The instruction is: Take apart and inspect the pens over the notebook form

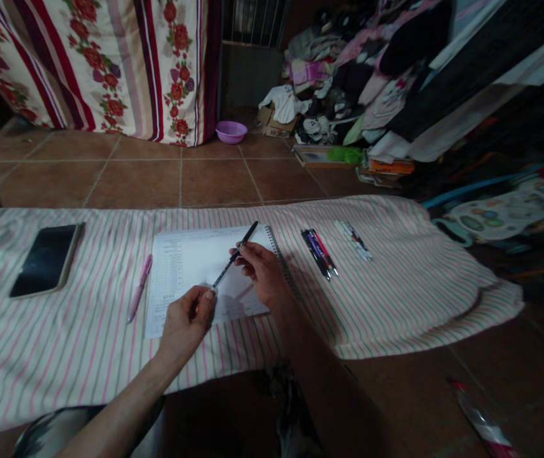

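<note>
A slim dark pen (224,270) slants above the spiral notebook, held between both my hands. The fingers of my left hand (188,316) pinch its lower end. Higher up, my right hand (261,267) grips it just below the black upper part. Under them lies the spiral notebook (195,254) with a printed sheet on its left side. To its left rests a pink pen (139,287). Right of the notebook sit several dark, purple and red pens (319,253), with a smaller group of pale pens (354,240) beyond them.
A phone (46,261) lies at the left on the striped cloth (410,280). Past the far edge are the tiled floor (142,181), a purple basin (231,131), a flowered curtain (128,70) and a clothes pile (348,83). A bottle (481,420) lies at lower right.
</note>
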Tool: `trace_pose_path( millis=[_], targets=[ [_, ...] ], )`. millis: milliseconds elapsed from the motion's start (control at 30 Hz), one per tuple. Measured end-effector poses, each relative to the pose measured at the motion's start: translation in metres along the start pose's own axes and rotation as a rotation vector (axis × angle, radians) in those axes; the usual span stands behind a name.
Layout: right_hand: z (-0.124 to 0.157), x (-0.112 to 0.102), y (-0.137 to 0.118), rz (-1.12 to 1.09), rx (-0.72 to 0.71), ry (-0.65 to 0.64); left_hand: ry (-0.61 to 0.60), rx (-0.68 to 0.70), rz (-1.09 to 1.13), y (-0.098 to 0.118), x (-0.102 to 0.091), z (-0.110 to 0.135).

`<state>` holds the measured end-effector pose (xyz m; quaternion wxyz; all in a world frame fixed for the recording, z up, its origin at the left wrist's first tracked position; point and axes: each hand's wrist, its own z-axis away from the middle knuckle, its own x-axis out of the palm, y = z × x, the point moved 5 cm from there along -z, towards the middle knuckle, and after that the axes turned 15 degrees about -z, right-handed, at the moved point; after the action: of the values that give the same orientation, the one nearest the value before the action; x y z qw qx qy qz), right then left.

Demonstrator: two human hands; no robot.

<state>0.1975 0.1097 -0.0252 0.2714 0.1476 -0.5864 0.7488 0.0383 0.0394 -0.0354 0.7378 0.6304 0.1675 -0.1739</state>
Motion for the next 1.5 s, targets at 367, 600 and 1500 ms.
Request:
trace_pose_path(
  millis=[367, 600, 1500],
  targets=[
    [0.006, 0.010, 0.005, 0.058, 0.009, -0.085, -0.036, -0.039, 0.101, -0.003, 0.004, -0.003],
    [0.005, 0.011, 0.008, 0.049, 0.002, -0.104, -0.064, -0.038, 0.192, -0.003, 0.004, -0.007],
    [0.019, 0.026, 0.013, 0.303, 0.048, -0.144, -0.039, -0.046, 0.186, 0.001, 0.001, -0.010]
  ],
)
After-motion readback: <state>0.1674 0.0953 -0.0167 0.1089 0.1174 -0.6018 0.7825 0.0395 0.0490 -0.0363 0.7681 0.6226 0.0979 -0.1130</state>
